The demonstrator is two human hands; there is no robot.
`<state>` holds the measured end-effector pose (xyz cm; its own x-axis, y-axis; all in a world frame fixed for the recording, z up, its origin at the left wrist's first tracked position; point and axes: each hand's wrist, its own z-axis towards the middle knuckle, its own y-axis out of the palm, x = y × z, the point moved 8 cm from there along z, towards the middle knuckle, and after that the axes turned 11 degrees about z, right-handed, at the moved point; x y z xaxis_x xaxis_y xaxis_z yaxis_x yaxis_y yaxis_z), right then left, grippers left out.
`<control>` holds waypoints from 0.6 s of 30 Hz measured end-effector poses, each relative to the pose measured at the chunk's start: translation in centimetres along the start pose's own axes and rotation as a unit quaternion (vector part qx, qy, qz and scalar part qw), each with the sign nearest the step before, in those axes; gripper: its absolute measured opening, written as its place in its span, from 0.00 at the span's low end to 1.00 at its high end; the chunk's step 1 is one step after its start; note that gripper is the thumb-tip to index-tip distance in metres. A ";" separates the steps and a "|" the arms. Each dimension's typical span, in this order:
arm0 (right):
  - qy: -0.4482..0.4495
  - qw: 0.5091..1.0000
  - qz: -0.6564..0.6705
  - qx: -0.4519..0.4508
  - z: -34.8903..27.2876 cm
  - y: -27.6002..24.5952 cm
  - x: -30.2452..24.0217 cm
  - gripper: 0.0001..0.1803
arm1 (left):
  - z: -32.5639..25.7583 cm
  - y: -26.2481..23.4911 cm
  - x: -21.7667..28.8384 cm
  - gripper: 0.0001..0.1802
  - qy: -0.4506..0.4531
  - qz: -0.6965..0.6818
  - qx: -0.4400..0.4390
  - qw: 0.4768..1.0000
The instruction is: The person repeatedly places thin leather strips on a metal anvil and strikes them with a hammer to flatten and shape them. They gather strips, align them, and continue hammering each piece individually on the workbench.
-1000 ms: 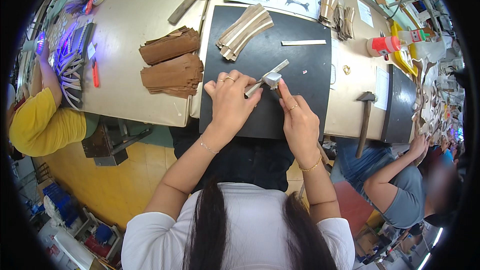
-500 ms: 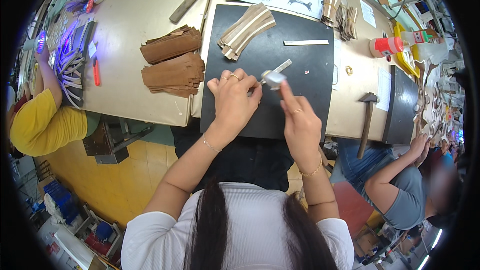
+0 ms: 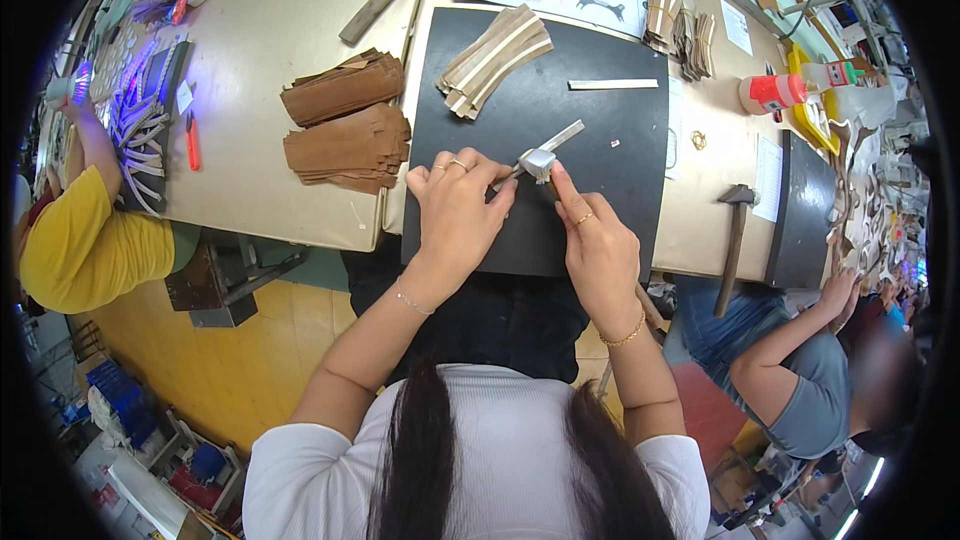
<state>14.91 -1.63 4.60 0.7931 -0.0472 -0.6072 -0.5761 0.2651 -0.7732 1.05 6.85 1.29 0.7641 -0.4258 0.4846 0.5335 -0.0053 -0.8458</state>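
On the black mat (image 3: 600, 140) in front of you, seen from the head camera, both your hands meet over one small pale strip piece (image 3: 538, 161). Your left hand (image 3: 455, 205) is curled, fingertips pinching the near end of that piece; your right hand (image 3: 597, 240) presses its forefinger against the folded grey part, the other fingers tucked. The piece sits just above the mat's middle, one thin end poking up and to the right.

Judging from how things lie, you are early to midway: only this one piece is in hand, while a fanned stack of curved tan strips (image 3: 495, 60) waits at the mat's far left corner and a single white strip (image 3: 612, 84) lies apart to the right. Two piles of brown cut pieces (image 3: 345, 120) rest on the beige table (image 3: 250, 40) to your left, untouched. A hammer (image 3: 735, 240) lies to your right, off the mat. No finished pile is clearly visible.
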 end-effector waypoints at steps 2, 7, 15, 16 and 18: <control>-0.004 1.000 0.004 -0.002 0.1 -0.1 -0.1 0.28 | -0.1 0.2 -0.3 0.03 -0.013 -0.004 -0.009 1.000; -0.006 0.999 0.036 0.014 0.2 -0.9 -0.5 0.28 | 0.0 0.4 -0.2 0.03 -0.016 -0.001 -0.021 1.000; 0.002 1.000 0.022 -0.006 0.0 -0.2 -0.8 0.30 | 0.2 0.4 -0.1 0.04 -0.015 0.006 -0.027 0.999; -0.006 0.999 0.034 0.009 0.1 -0.5 -0.8 0.30 | 0.2 0.4 -0.1 0.04 -0.013 0.004 -0.025 1.000; -0.021 0.996 0.068 0.045 -0.1 -1.2 -0.9 0.30 | 0.1 0.4 -0.1 0.04 -0.014 0.003 -0.025 1.000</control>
<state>14.86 -2.02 6.03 0.7177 0.0349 -0.6955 -0.6603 0.3516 -0.6637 1.20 7.02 0.94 0.7776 -0.4002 0.4850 0.5110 -0.0475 -0.8583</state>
